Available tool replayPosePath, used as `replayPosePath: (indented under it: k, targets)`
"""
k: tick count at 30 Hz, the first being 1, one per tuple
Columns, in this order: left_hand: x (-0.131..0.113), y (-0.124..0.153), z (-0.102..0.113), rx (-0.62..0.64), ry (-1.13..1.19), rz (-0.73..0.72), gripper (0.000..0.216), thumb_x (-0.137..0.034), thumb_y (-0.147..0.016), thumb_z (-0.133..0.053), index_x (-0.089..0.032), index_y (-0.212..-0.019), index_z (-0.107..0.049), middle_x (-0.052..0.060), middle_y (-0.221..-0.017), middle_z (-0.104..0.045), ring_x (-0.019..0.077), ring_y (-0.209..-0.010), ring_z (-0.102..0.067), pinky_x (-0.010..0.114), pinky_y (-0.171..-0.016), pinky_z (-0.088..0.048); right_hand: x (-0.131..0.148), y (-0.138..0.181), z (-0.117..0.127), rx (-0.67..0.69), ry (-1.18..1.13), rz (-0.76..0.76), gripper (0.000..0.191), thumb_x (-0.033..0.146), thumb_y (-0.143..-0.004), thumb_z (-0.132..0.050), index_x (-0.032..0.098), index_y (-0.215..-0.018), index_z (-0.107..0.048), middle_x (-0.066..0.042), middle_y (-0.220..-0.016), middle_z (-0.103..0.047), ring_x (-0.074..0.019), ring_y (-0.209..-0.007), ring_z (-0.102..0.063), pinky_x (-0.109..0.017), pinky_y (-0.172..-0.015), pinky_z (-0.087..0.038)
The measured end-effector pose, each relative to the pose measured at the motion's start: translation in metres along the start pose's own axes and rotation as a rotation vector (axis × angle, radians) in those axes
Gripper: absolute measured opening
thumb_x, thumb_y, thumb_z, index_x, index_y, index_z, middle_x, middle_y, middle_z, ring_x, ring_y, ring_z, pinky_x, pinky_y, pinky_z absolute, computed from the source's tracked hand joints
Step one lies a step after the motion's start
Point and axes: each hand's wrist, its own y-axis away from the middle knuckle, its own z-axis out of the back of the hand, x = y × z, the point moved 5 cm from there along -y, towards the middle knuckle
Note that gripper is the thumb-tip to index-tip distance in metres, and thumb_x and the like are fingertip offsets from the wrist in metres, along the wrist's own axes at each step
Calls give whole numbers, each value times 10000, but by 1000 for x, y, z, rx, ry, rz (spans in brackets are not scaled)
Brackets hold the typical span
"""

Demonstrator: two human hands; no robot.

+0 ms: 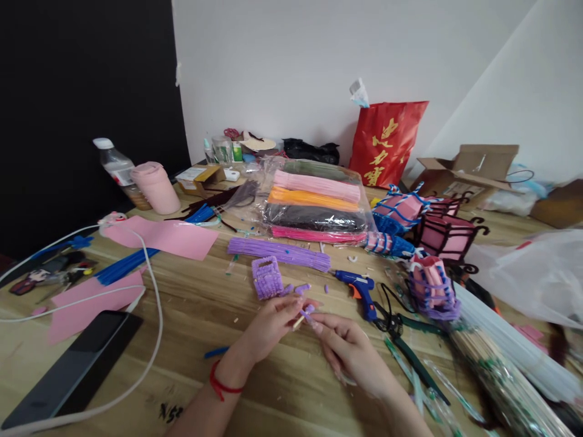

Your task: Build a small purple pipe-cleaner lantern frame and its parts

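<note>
Low over the middle of the table, my left hand (277, 321) and my right hand (350, 349) meet, both with fingers pinched. Between them is a short wooden stick (298, 321) with a purple pipe cleaner (308, 311) around its upper part. The left fingers grip the stick, and the right thumb and fingers hold the pipe cleaner. Just beyond the hands stands a small purple pipe-cleaner frame (267, 278), with short purple pieces (302, 289) beside it. Behind it lies a bundle of purple pipe cleaners (279, 252).
A blue glue gun (359, 291) and green-handled cutters (410, 346) lie right of my hands. Pink lantern-like models (432, 285) and bundled wooden sticks (505, 370) are farther right. A phone (77, 364), white cable (159, 321) and pink sheets (168, 235) occupy the left.
</note>
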Motion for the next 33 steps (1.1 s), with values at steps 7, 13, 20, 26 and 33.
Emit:
replayPosePath:
  k: [7, 13, 20, 26, 33]
  targets:
    - [1, 0, -2, 36, -140, 77, 258, -395, -751, -654, -145, -794, -701, 2, -629, -541, 86, -563, -434, 203, -533, -335, 5, 2, 1, -11, 161, 52, 509, 545, -859, -440, 140, -1107, -626, 102, -380, -358, -68, -348, -314, -199, -469, -334]
    - [-4, -3, -4, 70, -262, -7, 302, -408, -775, -620, -128, -853, -701, 6, -651, -537, 100, -587, -475, 216, -562, -374, 3, 1, 5, -73, 247, 75, 482, 534, -876, -411, 136, -1013, -647, 77, -400, -425, -91, -382, -381, -211, -498, -357]
    - [2, -5, -5, -3, -170, 39, 300, -420, -744, -650, -125, -797, -666, -1, -626, -555, 89, -516, -479, 209, -489, -377, -13, -3, 21, -264, 379, 35, 430, 556, -816, -498, 157, -714, -623, 15, -497, -533, -117, -467, -448, -221, -495, -354]
    - [2, 1, -8, 34, -23, 143, 322, -360, -717, -699, -127, -939, -681, -17, -627, -521, 50, -496, -431, 180, -450, -301, -5, 2, 22, -213, 365, 52, 416, 550, -828, -480, 174, -686, -587, 24, -502, -513, -122, -497, -453, -225, -514, -354]
    - [2, 3, -9, 82, 167, 131, 282, -275, -714, -725, -132, -952, -675, -2, -625, -564, 61, -532, -488, 193, -504, -320, 0, 5, 18, -201, 315, 32, 412, 529, -835, -479, 158, -682, -573, 22, -495, -504, -106, -473, -414, -220, -482, -325]
